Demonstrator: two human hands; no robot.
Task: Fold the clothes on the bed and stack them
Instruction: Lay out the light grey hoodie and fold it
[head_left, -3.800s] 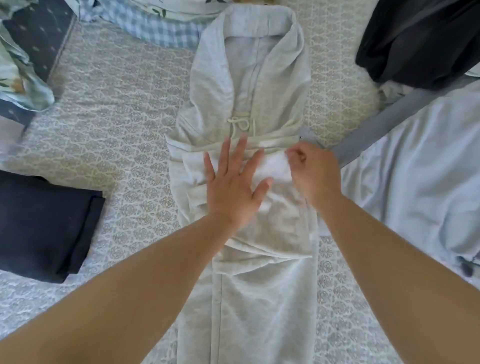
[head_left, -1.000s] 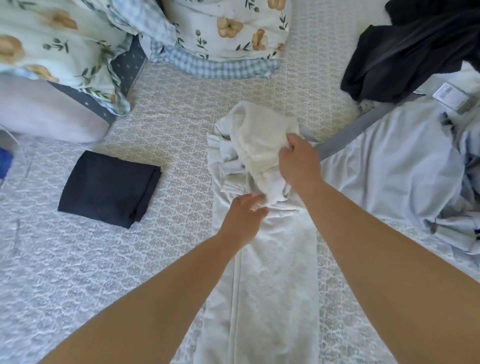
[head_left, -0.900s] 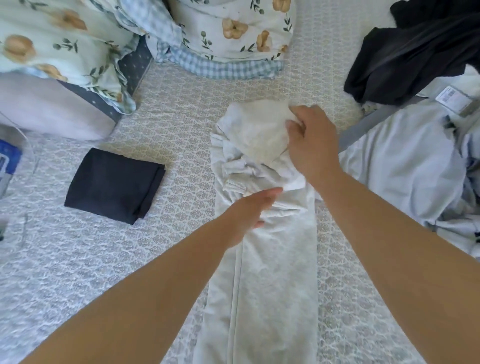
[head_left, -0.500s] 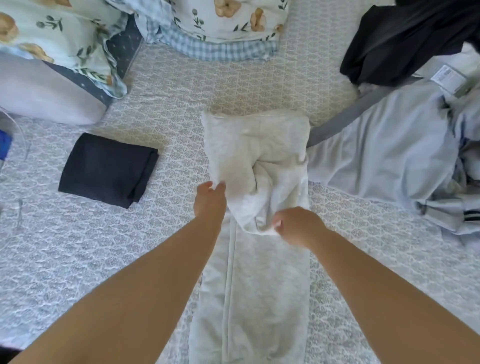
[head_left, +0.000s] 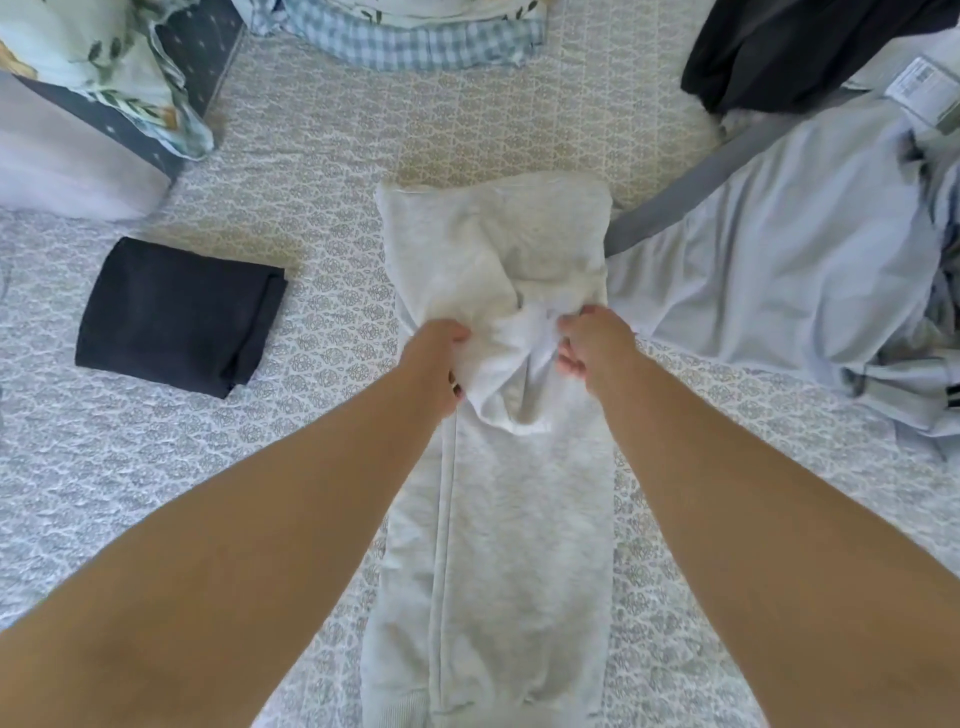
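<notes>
On the patterned grey quilted bed cover (head_left: 311, 156), a long pale grey fleece garment (head_left: 498, 545) lies mid-bed, its far end doubled back. The left hand (head_left: 439, 358) and right hand (head_left: 592, 345) each grip bunched cloth. A folded dark navy garment (head_left: 176, 314) sits well left; a crumpled light blue garment (head_left: 779, 260) lies right.

two bare forearms enter the frame, one from about 7 o'clock and one from about 5 o'clock, both uncovered along their whole visible length, with no sleeve edge in view. the left hand (head_left: 439, 364) and the right hand (head_left: 597, 345) are bare too, ungloved. the wrists carry no watch or band, and the visible fingers show no ring.
</notes>
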